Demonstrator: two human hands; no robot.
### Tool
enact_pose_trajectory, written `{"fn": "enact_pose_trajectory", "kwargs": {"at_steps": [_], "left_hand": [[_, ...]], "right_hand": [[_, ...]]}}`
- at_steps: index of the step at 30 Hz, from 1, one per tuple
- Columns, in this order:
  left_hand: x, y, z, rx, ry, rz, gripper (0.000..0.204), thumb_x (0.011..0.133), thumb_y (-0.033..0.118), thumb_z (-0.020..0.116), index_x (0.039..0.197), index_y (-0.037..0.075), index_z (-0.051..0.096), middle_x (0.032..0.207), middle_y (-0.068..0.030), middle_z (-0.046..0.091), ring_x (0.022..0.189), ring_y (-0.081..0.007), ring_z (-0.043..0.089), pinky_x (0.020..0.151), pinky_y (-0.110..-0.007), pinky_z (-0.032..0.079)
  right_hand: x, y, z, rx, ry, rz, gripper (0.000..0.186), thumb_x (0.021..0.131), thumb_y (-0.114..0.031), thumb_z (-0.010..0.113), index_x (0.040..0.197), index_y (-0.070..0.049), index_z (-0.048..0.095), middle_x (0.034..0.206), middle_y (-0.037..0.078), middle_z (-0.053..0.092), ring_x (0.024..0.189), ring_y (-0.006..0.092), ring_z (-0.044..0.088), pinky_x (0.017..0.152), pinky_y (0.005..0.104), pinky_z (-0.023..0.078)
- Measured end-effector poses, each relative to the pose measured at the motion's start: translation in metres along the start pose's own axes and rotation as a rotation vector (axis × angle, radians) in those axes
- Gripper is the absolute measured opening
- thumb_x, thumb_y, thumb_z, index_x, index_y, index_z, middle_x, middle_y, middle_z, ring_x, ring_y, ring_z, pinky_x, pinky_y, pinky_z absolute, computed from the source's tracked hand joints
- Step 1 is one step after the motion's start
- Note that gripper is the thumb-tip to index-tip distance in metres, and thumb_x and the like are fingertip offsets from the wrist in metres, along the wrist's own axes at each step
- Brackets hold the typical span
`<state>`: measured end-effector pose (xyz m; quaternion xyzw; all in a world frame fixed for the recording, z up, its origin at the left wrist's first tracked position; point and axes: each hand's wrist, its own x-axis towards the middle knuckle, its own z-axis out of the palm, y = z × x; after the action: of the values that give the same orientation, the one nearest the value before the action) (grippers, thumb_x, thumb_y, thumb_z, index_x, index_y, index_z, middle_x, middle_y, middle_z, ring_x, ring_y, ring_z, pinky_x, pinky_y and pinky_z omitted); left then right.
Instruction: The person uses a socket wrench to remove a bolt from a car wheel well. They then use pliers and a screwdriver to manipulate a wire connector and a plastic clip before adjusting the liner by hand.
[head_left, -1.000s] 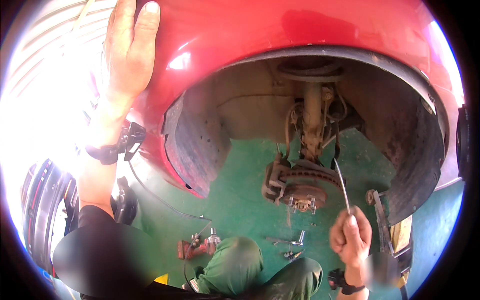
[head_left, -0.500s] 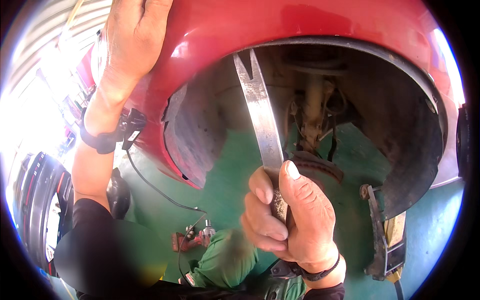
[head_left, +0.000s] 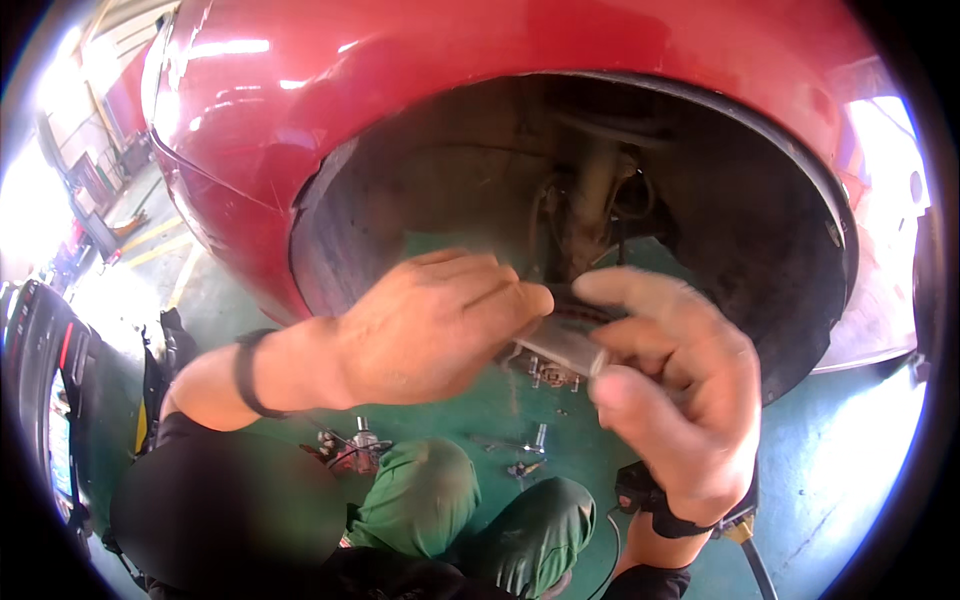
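In front of a red car's open wheel arch (head_left: 365, 220), my left hand (head_left: 430, 320) is closed on a flat steel pry bar (head_left: 560, 350). Its fingers cover one end of the bar. My right hand (head_left: 690, 390) is at the bar's other end, thumb and fingers spread apart around it and somewhat blurred. The thumb tip is close to the bar's end; I cannot tell if it touches. Beyond the hands, a suspension strut (head_left: 590, 200) stands inside the arch, and a hub with studs (head_left: 555, 375) shows partly below the bar.
The red fender (head_left: 430, 50) curves over the arch. A red impact wrench (head_left: 350, 455) lies on the green floor, with a ratchet and socket (head_left: 537, 440) to its right. A jack handle (head_left: 755, 560) shows at lower right. My green-trousered knees (head_left: 430, 480) are below.
My left hand has come down from the red fender and taken hold of the pry bar. My right hand has loosened its fingers and moved right; the bar has swung from upright to nearly level.
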<state>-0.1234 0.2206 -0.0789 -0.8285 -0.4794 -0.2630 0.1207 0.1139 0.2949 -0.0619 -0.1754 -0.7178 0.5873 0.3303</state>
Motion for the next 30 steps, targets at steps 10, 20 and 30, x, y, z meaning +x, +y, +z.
{"fn": "enact_pose_trajectory", "kwargs": {"at_steps": [10, 20, 30], "left_hand": [[0.012, 0.042, 0.088, -1.087, 0.186, -0.268, 0.021, 0.104, 0.015, 0.054, 0.116, -0.001, 0.061, 0.097, -0.0190, 0.068, 0.091, -0.0307, 0.067, 0.079, -0.041, 0.053], [0.031, 0.014, 0.052, -1.324, 0.284, -0.457, 0.024, 0.100, 0.022, 0.065, 0.112, 0.001, 0.064, 0.098, -0.0041, 0.064, 0.091, -0.0117, 0.058, 0.077, -0.030, 0.050], [0.065, 0.026, 0.062, -1.609, 0.814, -0.127, 0.035, 0.106, 0.016, 0.059, 0.134, -0.004, 0.058, 0.110, -0.0095, 0.068, 0.095, -0.0127, 0.065, 0.085, -0.028, 0.054]], "right_hand": [[0.012, 0.047, 0.017, -0.416, 0.238, -0.334, 0.033, 0.098, -0.020, 0.071, 0.120, 0.003, 0.063, 0.099, 0.011, 0.073, 0.089, 0.0150, 0.068, 0.080, 0.0282, 0.054], [0.031, -0.002, 0.009, -0.192, 0.246, -0.032, 0.032, 0.109, -0.027, 0.054, 0.096, 0.002, 0.062, 0.062, -0.001, 0.050, 0.051, 0.0057, 0.045, 0.048, 0.0224, 0.033], [0.044, -0.027, 0.029, -0.273, 0.441, 0.046, 0.031, 0.108, -0.032, 0.054, 0.104, -0.003, 0.065, 0.057, -0.004, 0.043, 0.043, 0.0036, 0.035, 0.039, 0.0190, 0.025]]}}
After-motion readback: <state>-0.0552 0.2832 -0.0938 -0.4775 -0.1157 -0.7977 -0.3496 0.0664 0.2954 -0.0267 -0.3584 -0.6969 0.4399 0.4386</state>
